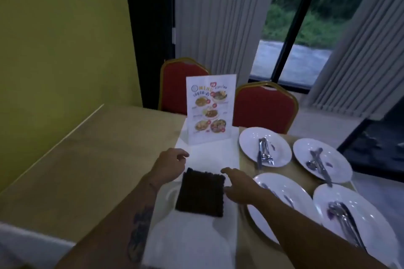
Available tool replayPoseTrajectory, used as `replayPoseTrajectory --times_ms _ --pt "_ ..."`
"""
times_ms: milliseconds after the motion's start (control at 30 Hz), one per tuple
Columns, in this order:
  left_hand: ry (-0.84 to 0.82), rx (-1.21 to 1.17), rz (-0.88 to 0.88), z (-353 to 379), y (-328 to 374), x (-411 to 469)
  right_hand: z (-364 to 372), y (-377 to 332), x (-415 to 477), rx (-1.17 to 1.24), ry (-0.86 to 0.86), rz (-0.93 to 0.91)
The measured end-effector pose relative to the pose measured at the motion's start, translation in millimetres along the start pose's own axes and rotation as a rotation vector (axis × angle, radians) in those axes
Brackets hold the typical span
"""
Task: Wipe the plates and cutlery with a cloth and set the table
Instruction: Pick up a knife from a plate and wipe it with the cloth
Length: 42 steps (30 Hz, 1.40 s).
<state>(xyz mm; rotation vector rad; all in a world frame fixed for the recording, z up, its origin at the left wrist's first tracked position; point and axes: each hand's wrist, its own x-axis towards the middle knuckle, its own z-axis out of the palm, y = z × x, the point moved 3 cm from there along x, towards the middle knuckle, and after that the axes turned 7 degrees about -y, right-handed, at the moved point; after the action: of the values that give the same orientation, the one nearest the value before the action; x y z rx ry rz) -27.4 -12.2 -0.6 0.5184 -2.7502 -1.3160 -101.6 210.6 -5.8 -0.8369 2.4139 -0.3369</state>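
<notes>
A dark folded cloth lies on a white runner in the middle of the table. My left hand hovers just left of the cloth's far corner, fingers loosely curled, holding nothing. My right hand reaches toward the cloth's right edge with fingers extended, empty. Several white plates stand to the right: far left plate, far right plate, near left plate, near right plate. Cutlery lies on each plate.
A standing menu card sits on the runner beyond the cloth. Two red chairs stand at the far side of the tan table. A yellow wall is left; blinds and a window are behind.
</notes>
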Motion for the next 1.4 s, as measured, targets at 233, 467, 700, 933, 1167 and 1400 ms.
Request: replayPoseTrajectory --times_ms 233,467,700,933,1167,1400 --pt "-0.256 0.12 -0.06 59 -54 -29 63 -12 19 -0.069 -0.12 -0.005" --pt "-0.261 0.388 0.088 79 -75 -34 90 -10 23 -0.14 -0.039 0.008" --pt "-0.105 0.168 0.103 73 -51 -26 91 -16 24 -0.179 -0.015 0.044" --pt "-0.181 -0.029 0.164 62 28 -7 54 -18 5 0.211 0.18 0.077" --pt "-0.097 -0.402 0.117 85 89 3 -4 23 -54 0.936 0.482 0.168" --pt "-0.317 -0.288 0.037 161 128 -9 -38 120 -111 1.195 0.608 0.378"
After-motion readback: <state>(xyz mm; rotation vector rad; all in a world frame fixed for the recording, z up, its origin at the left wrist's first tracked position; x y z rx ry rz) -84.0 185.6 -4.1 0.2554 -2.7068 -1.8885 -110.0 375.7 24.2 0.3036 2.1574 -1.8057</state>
